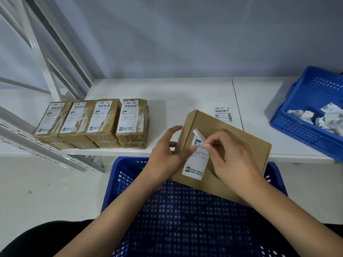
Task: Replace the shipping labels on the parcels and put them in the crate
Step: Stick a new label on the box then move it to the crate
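From the head camera, you hold a brown cardboard parcel tilted over the blue crate in your lap, its far edge near the white table. Your left hand grips the parcel's left side, thumb pressing on the old shipping label, probably to steady the box. Your right hand pinches the label's curled top edge, which has lifted off the cardboard, so it looks like you are peeling it away. A fresh label lies flat on the table just beyond the parcel, likely waiting to go on. To the left, four labelled parcels stand in a row. On the right, a second blue crate holds crumpled label scraps.
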